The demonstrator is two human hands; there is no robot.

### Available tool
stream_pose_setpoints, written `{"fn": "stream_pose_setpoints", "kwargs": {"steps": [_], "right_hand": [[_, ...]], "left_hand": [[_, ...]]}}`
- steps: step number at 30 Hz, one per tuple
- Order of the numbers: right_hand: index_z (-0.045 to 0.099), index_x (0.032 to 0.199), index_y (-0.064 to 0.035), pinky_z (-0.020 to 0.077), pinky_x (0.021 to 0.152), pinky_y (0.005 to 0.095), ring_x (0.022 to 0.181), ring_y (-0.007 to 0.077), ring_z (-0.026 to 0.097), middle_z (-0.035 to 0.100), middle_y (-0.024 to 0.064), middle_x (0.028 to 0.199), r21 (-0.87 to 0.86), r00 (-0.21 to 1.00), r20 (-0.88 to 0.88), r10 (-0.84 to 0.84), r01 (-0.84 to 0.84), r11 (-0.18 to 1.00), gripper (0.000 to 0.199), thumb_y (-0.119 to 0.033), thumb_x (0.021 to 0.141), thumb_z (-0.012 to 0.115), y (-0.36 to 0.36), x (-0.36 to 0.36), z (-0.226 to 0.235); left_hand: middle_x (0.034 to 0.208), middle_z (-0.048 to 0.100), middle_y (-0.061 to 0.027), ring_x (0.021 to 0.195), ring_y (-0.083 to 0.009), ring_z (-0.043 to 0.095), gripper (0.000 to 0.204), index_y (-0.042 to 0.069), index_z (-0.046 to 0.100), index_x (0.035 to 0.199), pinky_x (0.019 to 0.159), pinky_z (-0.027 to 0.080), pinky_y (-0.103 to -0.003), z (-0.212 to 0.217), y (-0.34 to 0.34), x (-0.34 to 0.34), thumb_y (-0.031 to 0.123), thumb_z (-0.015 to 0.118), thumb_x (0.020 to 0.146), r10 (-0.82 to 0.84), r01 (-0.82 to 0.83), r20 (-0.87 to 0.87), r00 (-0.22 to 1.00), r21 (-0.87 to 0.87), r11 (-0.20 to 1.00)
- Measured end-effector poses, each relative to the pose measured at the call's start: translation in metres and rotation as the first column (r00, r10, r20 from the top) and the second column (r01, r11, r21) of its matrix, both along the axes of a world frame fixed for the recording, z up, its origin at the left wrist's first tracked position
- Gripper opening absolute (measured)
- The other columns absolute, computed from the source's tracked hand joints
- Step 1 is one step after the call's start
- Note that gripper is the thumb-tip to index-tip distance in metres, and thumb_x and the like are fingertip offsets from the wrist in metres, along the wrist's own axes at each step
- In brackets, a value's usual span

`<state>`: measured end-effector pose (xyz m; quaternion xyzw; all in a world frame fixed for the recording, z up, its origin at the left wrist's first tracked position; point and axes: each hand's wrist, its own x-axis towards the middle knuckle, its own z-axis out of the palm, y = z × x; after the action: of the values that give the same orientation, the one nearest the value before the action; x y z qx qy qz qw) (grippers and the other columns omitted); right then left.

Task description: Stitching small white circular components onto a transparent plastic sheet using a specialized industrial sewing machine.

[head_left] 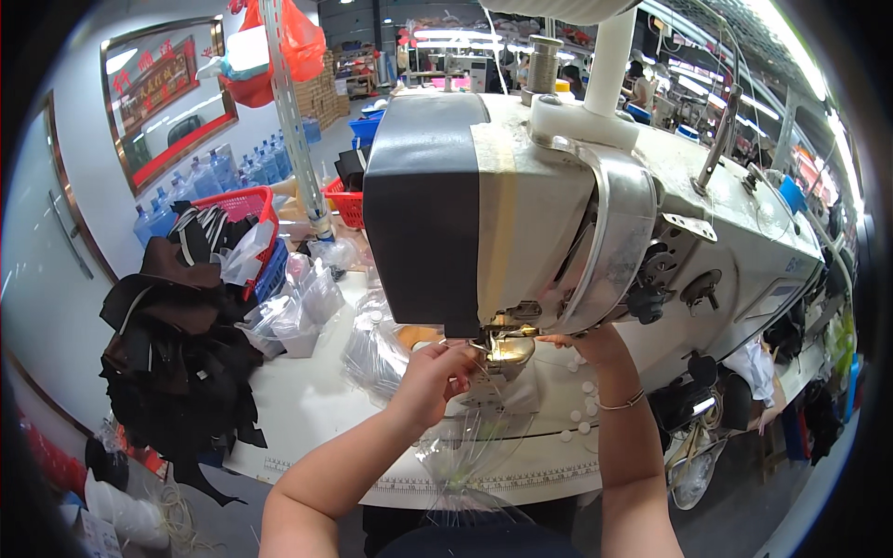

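A large white sewing machine with a dark grey end cover fills the middle, its lamp lighting the needle area. My left hand is just left of the needle, its fingers pinched together; whatever lies between them is too small to make out. From the other side my right hand reaches under the machine head, fingertips drawn together and pointing at the needle. The machine head partly covers that hand, so what it pinches is hidden. A clear plastic bag hangs at the table's front edge, below the needle.
Small white discs lie scattered on the white table beside my right forearm. A heap of black and brown cut pieces hangs over the left edge, before a red basket. Clear plastic bags lie left of the machine.
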<state>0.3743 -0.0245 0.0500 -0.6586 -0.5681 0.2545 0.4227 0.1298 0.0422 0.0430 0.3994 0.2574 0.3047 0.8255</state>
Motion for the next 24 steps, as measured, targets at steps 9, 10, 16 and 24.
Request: {"fn": "stream_pose_setpoints", "kwargs": {"steps": [9, 10, 16, 24], "right_hand": [[0.062, 0.092, -0.0133, 0.0437, 0.062, 0.0275, 0.072, 0.0171, 0.052, 0.059, 0.0024, 0.097, 0.739, 0.693, 0.578, -0.431, -0.221, 0.636, 0.031, -0.030, 0.068, 0.073, -0.047, -0.077, -0.014], [0.062, 0.095, -0.0145, 0.0431, 0.062, 0.0258, 0.072, 0.0154, 0.050, 0.059, 0.0007, 0.099, 0.693, 0.601, 0.665, -0.444, -0.275, 0.666, 0.033, -0.031, 0.068, 0.073, -0.050, -0.085, -0.012], [0.065, 0.089, -0.0162, 0.0424, 0.061, 0.0235, 0.076, 0.0138, 0.046, 0.061, -0.0072, 0.094, 0.656, 0.418, 0.742, -0.524, -0.288, 0.698, 0.026, -0.017, 0.063, 0.065, -0.049, -0.083, 0.000], [0.064, 0.086, -0.0155, 0.0433, 0.062, 0.0235, 0.077, 0.0151, 0.046, 0.063, -0.0066, 0.092, 0.665, 0.507, 0.719, -0.476, -0.304, 0.682, 0.026, -0.011, 0.060, 0.064, -0.037, -0.063, 0.008]], "left_hand": [[0.070, 0.053, 0.0003, 0.051, -0.0035, 0.041, 0.005, 0.004, 0.057, 0.081, 0.047, 0.035, -0.017, -0.009, -0.010, 0.005, 0.009, 0.057, 0.079, 0.163, -0.160, 0.061, 0.985, -0.053, 0.986], [0.070, 0.053, 0.0003, 0.051, -0.0035, 0.041, 0.005, 0.004, 0.057, 0.081, 0.047, 0.035, -0.017, -0.009, -0.012, 0.007, 0.009, 0.057, 0.079, 0.160, -0.157, 0.060, 0.985, -0.056, 0.986], [0.066, 0.048, 0.0017, 0.053, -0.0054, 0.041, 0.010, 0.009, 0.052, 0.074, 0.051, 0.036, -0.022, -0.006, -0.022, 0.006, 0.010, 0.057, 0.082, 0.209, -0.207, 0.033, 0.977, -0.056, 0.977], [0.056, 0.048, -0.0017, 0.045, -0.0093, 0.043, 0.023, 0.004, 0.056, 0.069, 0.043, 0.035, -0.023, 0.017, -0.023, -0.046, 0.022, 0.061, 0.082, -0.351, 0.402, -0.203, 0.914, 0.339, 0.851]]}}
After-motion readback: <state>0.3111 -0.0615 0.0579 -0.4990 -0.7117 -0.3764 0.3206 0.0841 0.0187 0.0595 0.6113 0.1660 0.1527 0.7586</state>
